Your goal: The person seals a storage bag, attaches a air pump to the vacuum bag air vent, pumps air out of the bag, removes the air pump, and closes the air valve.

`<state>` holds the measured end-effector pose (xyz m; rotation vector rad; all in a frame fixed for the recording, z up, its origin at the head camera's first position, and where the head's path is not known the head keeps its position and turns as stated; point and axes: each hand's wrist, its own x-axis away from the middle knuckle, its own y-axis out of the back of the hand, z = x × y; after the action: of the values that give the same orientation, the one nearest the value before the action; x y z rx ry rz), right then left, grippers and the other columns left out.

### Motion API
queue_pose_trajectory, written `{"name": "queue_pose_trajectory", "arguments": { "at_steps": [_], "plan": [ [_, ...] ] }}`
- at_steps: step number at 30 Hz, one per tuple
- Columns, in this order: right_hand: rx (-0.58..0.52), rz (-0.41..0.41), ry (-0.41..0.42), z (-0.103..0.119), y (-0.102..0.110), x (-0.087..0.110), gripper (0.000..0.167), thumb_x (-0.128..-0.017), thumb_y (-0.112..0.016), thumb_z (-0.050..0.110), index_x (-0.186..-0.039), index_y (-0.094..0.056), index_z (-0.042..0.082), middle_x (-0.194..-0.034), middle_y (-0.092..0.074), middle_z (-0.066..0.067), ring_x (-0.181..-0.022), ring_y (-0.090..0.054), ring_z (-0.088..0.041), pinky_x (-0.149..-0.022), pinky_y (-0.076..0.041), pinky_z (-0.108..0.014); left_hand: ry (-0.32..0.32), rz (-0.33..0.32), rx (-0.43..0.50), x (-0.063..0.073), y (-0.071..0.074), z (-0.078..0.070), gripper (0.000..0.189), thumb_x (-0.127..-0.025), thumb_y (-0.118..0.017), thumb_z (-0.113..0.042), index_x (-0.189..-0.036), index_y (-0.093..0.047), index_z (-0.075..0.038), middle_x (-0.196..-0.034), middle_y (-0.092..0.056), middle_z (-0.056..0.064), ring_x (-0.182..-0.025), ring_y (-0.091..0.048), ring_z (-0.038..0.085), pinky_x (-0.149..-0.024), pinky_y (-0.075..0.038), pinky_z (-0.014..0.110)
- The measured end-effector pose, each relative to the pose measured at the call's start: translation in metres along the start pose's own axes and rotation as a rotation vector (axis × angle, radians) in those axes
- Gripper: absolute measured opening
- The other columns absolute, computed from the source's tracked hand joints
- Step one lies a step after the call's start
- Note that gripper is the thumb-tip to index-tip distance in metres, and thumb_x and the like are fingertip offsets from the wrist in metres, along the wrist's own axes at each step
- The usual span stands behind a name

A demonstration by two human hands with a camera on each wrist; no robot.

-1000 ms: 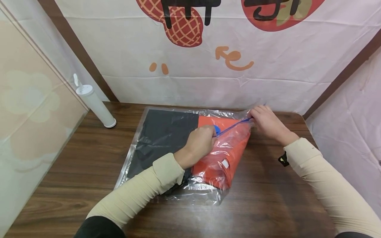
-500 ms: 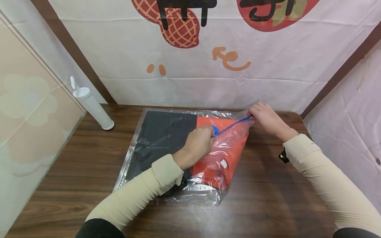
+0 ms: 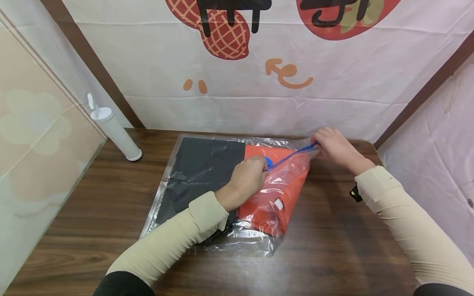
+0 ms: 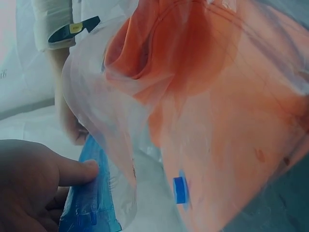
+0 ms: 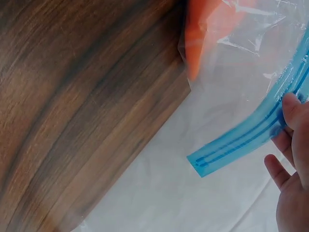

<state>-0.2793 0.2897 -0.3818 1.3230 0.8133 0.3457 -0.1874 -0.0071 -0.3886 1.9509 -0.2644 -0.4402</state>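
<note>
A clear plastic storage bag (image 3: 275, 242) lies on the wooden table, with a folded orange garment (image 3: 257, 205) and a folded dark garment (image 3: 207, 172) inside. Along its right-hand opening runs a blue zip seal (image 3: 286, 159), stretched slantwise between the hands. My left hand (image 3: 246, 179) pinches the near end of the seal, thumb on top in the left wrist view. Farther right, my right hand (image 3: 335, 148) pinches the seal near its far end; a short blue tail (image 5: 212, 157) sticks out past the fingers in the right wrist view. Beside the left hand sits a round blue valve (image 4: 180, 190).
A white cylinder-shaped pump (image 3: 116, 135) with a tilted handle stands at the table's back left. Printed cloth (image 3: 237, 111) hangs close behind the table and along both sides. Bare wood (image 3: 344, 242) shows at the front right.
My right hand has shifted slightly to the right along the blue seal. My left hand keeps its pinch in the same place, and the bag lies as before.
</note>
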Motion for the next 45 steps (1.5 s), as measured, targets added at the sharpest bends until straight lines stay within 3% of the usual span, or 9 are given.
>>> {"name": "queue_pose_trajectory", "arguments": {
  "at_steps": [8, 21, 26, 34, 45],
  "plan": [
    [-0.027, -0.054, 0.008, 0.001, -0.007, 0.002, 0.023, -0.084, -0.072, -0.012, -0.091, -0.060, 0.006, -0.090, -0.062, -0.010, -0.092, -0.053, -0.032, -0.079, -0.040, -0.050, -0.004, -0.001, 0.002, 0.001, 0.000, 0.001, 0.012, -0.097, -0.072, -0.021, -0.092, -0.069, -0.010, -0.090, -0.070, 0.002, -0.085, -0.070, 0.018, -0.071, -0.058, 0.039],
    [0.000, 0.044, -0.024, -0.009, 0.003, 0.003, 0.015, -0.089, -0.073, -0.001, -0.093, -0.062, 0.009, -0.094, -0.062, -0.008, -0.098, -0.056, -0.035, -0.083, -0.042, -0.052, 0.003, 0.022, 0.010, 0.002, 0.001, 0.000, 0.012, -0.097, -0.072, -0.020, -0.095, -0.070, -0.009, -0.092, -0.070, 0.003, -0.087, -0.070, 0.018, -0.073, -0.059, 0.039],
    [-0.024, 0.038, -0.038, -0.011, 0.002, 0.006, 0.017, -0.087, -0.072, -0.004, -0.091, -0.061, 0.008, -0.089, -0.063, -0.008, -0.093, -0.055, -0.034, -0.084, -0.040, -0.054, -0.006, 0.022, 0.018, 0.002, 0.000, 0.000, 0.013, -0.097, -0.071, -0.020, -0.095, -0.069, -0.008, -0.091, -0.069, 0.003, -0.086, -0.069, 0.018, -0.073, -0.058, 0.038],
    [-0.112, -0.010, -0.051, -0.011, -0.003, 0.009, 0.015, -0.087, -0.071, -0.008, -0.088, -0.063, 0.004, -0.083, -0.065, -0.010, -0.081, -0.053, -0.031, -0.075, -0.040, -0.051, -0.007, 0.025, 0.008, 0.003, 0.000, -0.001, 0.013, -0.097, -0.072, -0.020, -0.096, -0.069, -0.007, -0.092, -0.069, 0.004, -0.086, -0.069, 0.018, -0.073, -0.058, 0.038],
    [-0.105, -0.002, -0.030, -0.024, 0.005, 0.011, 0.013, -0.084, -0.078, -0.004, -0.089, -0.069, 0.003, -0.086, -0.068, -0.011, -0.083, -0.060, -0.031, -0.075, -0.047, -0.052, -0.003, 0.015, 0.006, 0.003, 0.000, 0.000, 0.013, -0.097, -0.073, -0.020, -0.096, -0.070, -0.008, -0.092, -0.069, 0.004, -0.088, -0.070, 0.019, -0.074, -0.059, 0.039]
  ]
}}
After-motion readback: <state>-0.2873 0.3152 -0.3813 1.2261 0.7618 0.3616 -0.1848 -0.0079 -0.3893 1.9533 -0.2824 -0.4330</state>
